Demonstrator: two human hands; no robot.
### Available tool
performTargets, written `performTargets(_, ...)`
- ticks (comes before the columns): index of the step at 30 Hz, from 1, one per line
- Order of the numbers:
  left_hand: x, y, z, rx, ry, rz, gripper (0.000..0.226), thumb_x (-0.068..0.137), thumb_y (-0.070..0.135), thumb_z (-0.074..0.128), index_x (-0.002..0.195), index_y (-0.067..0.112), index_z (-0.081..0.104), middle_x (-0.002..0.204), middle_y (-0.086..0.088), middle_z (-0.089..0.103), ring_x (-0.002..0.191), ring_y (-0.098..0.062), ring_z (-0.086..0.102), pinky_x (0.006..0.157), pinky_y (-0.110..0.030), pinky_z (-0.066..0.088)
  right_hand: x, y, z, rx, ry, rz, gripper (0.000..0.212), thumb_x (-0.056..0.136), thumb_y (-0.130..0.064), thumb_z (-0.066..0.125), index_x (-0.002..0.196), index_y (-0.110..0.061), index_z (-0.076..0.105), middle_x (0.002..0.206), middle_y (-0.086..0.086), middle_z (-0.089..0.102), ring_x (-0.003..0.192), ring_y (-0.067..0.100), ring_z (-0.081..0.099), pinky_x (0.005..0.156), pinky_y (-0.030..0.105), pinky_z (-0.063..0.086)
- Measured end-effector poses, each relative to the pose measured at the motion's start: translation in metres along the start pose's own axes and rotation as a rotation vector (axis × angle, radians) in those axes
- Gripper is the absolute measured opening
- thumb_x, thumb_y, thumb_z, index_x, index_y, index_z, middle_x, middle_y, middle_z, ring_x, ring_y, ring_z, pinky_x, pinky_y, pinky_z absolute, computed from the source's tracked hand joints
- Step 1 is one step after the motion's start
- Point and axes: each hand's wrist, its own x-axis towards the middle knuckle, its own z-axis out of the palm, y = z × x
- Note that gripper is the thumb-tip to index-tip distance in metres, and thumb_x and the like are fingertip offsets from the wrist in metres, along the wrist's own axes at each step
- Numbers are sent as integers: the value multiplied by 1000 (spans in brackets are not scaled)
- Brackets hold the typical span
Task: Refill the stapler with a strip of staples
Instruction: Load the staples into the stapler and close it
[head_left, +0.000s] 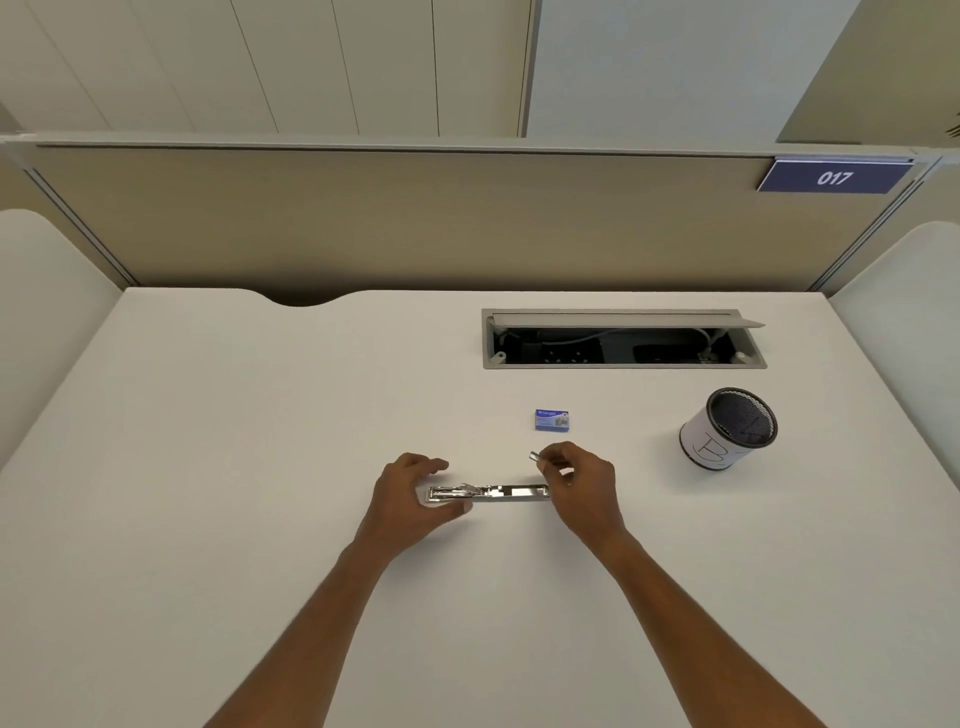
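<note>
1. the stapler (488, 492) lies flat on the white desk (260, 467) in front of me, swung fully open so its metal staple channel faces up and runs left to right.
2. my left hand (410, 493) cups the left end of the stapler, thumb on the near side and fingers curled over the far side, touching it loosely rather than clamped tight.
3. my right hand (582, 483) hovers just above the right end of the stapler, thumb and fingertips pinched closed on a short strip of staples (536, 457), whose silver end pokes out to the left of my fingers.
4. the strip is clear of the channel, just above and behind its right end.
5. a small blue staple box (552, 420) sits on the desk just beyond my right hand, apart from it.
6. a black mesh pen cup (727, 428) with a white wrap stands well to the right, tilted in this wide view.
7. a cable hatch (623, 340) with its lid raised is set into the desk farther back.
8. a blue sign (834, 177) reading 017 hangs on the partition (363, 218).
</note>
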Motion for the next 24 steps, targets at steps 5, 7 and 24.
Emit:
performTargets(5,-4,0,4,95,-63,30,62,71,37,94,126,20,72,113,5,58,109,-20,50,90,-25,38,-16,-5,10,3,-9,-41,13,85,-2,75,83,-15,75,76,-13,73,77,-4,70,70,6,49)
performTargets(7,-4,0,6,110,-69,21,59,74,33,91,128,20,71,116,5,57,110,-18,48,91,-24,37,-20,-5,14,13,-3,-61,15,83,0,75,85,-14,76,77,-14,73,78,-2,70,71,10,52)
performTargets(24,0,4,2,118,-16,21,25,84,14,81,109,17,81,105,-5,69,97,-18,48,81,-22,33,-25,-6,26,-295,-90,-300,21,89,2,66,103,-8,78,93,7,69,86,28,64,76,34,51)
